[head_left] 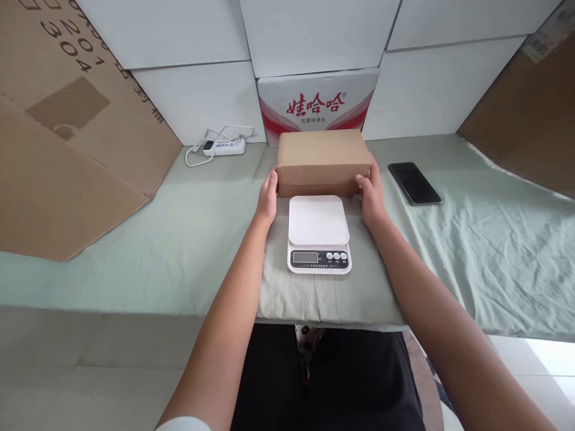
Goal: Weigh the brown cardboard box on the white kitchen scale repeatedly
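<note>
A closed brown cardboard box [322,163] is gripped between my two hands, just behind a kitchen scale. My left hand [268,194] presses on its left end, while my right hand [371,190] wraps its right end with the thumb on the front face. Whether the box rests on the cloth or is lifted a little, I cannot tell. The white digital kitchen scale [318,234] lies flat on the table in front of the box, with nothing on its platform. Its small display looks blank, and three round buttons sit beside it.
A dark smartphone [414,183] lies right of my right hand. At the back left is a white power strip [224,146] with its cable. A printed white carton [318,99] stands behind the box. Large cardboard sheets [67,149] flank the green cloth-covered table [215,239].
</note>
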`<state>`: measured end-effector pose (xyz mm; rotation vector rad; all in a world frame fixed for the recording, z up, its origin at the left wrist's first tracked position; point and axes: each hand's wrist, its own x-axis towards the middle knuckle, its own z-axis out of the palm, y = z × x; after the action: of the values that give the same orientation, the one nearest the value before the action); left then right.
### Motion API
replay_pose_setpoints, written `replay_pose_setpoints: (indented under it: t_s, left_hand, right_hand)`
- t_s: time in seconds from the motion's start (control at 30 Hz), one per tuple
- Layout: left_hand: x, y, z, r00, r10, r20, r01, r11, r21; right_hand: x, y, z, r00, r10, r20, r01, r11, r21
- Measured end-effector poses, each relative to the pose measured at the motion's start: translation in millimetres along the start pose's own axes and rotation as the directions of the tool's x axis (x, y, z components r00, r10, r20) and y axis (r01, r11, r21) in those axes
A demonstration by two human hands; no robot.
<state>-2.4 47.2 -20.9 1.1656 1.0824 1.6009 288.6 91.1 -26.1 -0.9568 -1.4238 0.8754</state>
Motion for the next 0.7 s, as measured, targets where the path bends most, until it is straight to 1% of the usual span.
replay_pose_setpoints:
  t_s: [0.17, 0.23, 0.3, 0.37, 0.43, 0.5, 0.57, 0.63, 0.7]
  left_hand:
    - [-1, -3, -2.2, 1.000, 0.000, 0.025, -0.001, 0.999, 0.033]
    - [1, -6, -3.8, 1.000, 0.009, 0.019, -0.010, 0.999, 0.042]
    - [3, -7, -5.1, 0.999, 0.028, -0.017, -0.027, 0.998, 0.058]
    - [3, -2, -5.4, 0.996, 0.080, -0.030, -0.077, 0.994, 0.083]
    - [-1, 8, -4.6, 0.985, 0.171, 0.007, -0.170, 0.979, 0.115]
    - [-11, 22, -3.1, 0.963, 0.263, 0.053, -0.268, 0.952, 0.144]
    - [-28, 35, -1.8, 0.944, 0.321, 0.076, -0.329, 0.930, 0.163]
    - [-50, 44, -1.5, 0.936, 0.343, 0.081, -0.352, 0.921, 0.168]
    - [-75, 48, -2.2, 0.938, 0.339, 0.078, -0.347, 0.923, 0.164]
  right_hand:
    - [-5, -13, 5, 1.000, 0.022, 0.008, -0.022, 0.998, 0.066]
    - [-5, -14, 7, 1.000, -0.007, 0.012, 0.007, 0.999, 0.051]
    - [-5, -16, 9, 0.998, -0.056, 0.003, 0.056, 0.998, 0.031]
    - [-5, -21, 10, 0.993, -0.116, -0.021, 0.116, 0.993, 0.012]
    - [-7, -29, 10, 0.984, -0.174, -0.045, 0.174, 0.985, -0.014]
    - [-13, -39, 8, 0.975, -0.220, -0.044, 0.218, 0.975, -0.036]
    - [-24, -49, 4, 0.968, -0.247, -0.043, 0.245, 0.969, -0.040]
    - [-41, -56, -1, 0.964, -0.260, -0.062, 0.258, 0.965, -0.040]
    - [-62, -58, -6, 0.963, -0.256, -0.088, 0.252, 0.966, -0.050]
